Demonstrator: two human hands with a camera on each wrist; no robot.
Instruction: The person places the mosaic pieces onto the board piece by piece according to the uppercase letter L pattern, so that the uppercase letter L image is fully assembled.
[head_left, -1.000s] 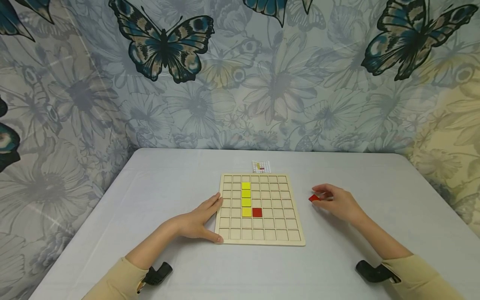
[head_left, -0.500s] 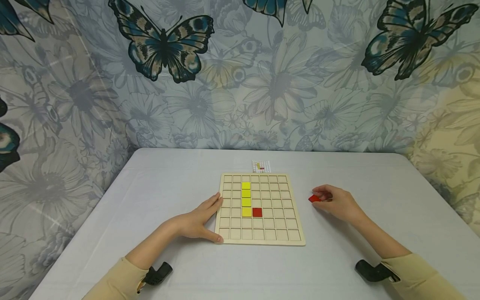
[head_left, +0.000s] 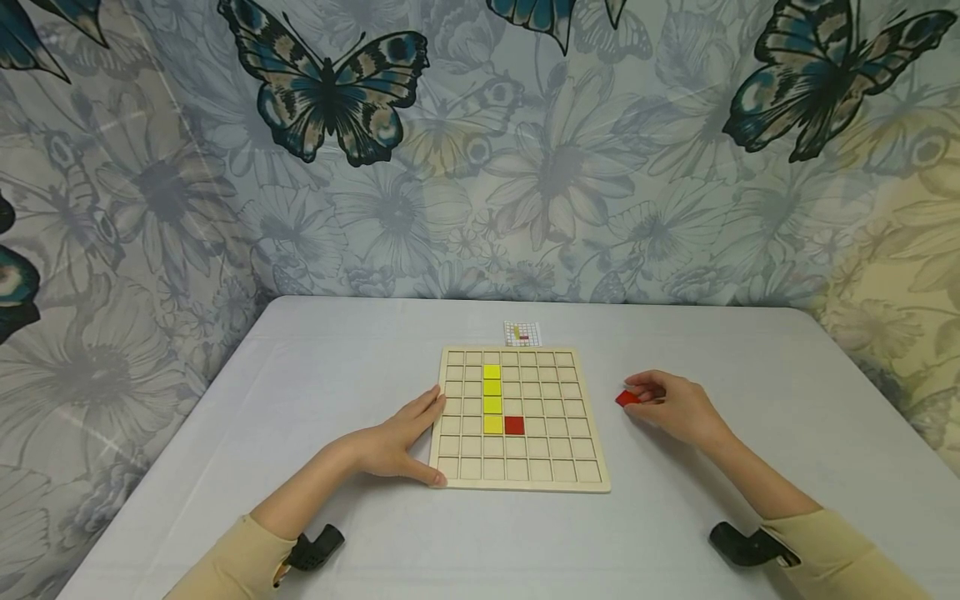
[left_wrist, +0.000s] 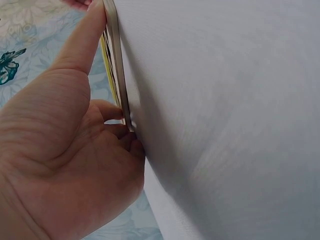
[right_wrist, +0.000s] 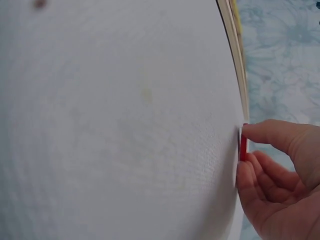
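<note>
A pale wooden grid board [head_left: 555,473] lies in the middle of the table. Several yellow square tiles [head_left: 492,404] form a column on it, and one red tile [head_left: 513,426] sits right of the lowest yellow one. My left hand [head_left: 390,442] rests at the board's left side, fingers extended and thumb on the near left corner; the left wrist view shows the thumb against the board's edge [left_wrist: 116,55]. Right of the board, my right hand [head_left: 675,407] pinches a second red tile [head_left: 626,398] between thumb and fingers. In the right wrist view that red tile [right_wrist: 243,144] appears edge-on, close to the tabletop.
A small card [head_left: 522,333] printed with a coloured grid lies just beyond the board's far edge. The table [head_left: 360,333] has a white cover. Butterfly-patterned fabric [head_left: 480,208] hangs behind it and along the sides.
My right hand and its red tile have shifted very slightly towards the board. The left hand and the board stay in place.
</note>
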